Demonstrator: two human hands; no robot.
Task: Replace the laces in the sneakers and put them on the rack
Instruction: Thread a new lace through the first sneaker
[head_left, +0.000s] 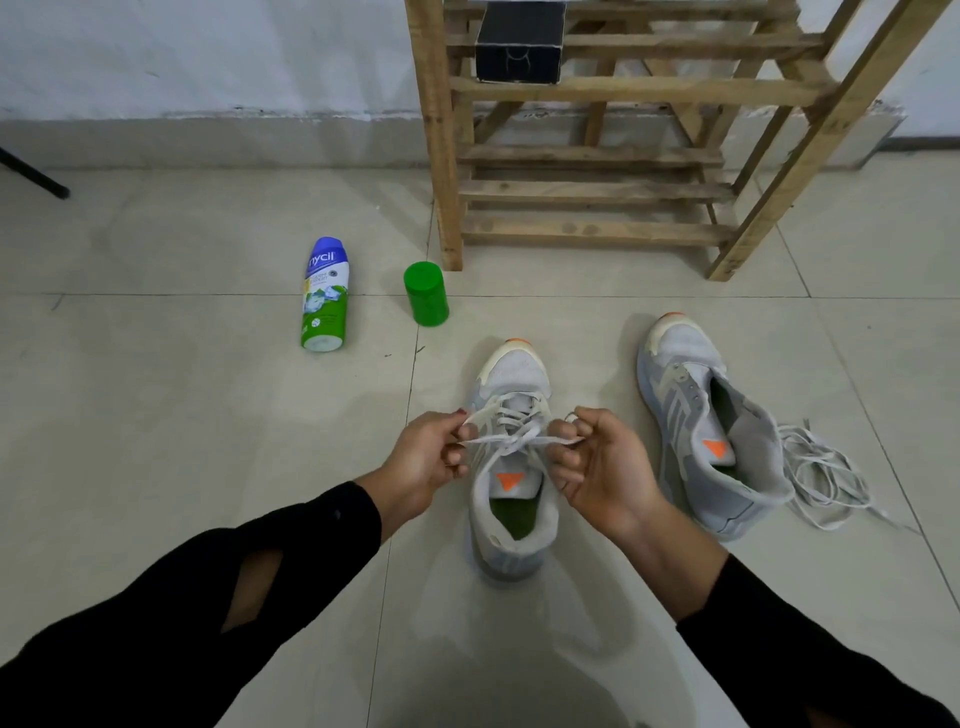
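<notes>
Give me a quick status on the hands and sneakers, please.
Left hand, right hand each pinch the lace over the near sneaker. Second sneaker unlaced, loose lace beside it. Rack ahead; bottle, green container off left.

Floor (156, 415): large pale grey-beige tiles, thin dark grout lines, dull sheen under soft, even light. Wall (208, 52) is white, scuffed, with a grey skirting band (208, 140) along its base. A slatted wooden rack (587, 88) stands against the wall; a black angled leg (31, 174) pokes in at far left.
</notes>
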